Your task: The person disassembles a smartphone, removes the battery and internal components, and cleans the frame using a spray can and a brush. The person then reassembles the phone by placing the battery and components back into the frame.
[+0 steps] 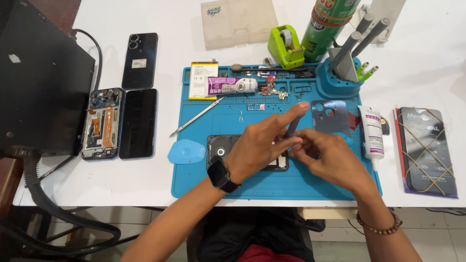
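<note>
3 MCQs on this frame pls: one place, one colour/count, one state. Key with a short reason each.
1. Where does the white tube lie?
A. at the right edge of the blue mat
B. on the black box
C. inside the tool stand

2. What colour is the tape dispenser?
A. red
B. lime green
C. white

3. What state is the phone beside the black box in?
A. boxed
B. folded shut
C. opened, insides showing

Key:
1 A: it lies along the mat's right border, next to the right hand.
2 B: its body is bright green.
3 C: board and orange flex cables are exposed.
</note>
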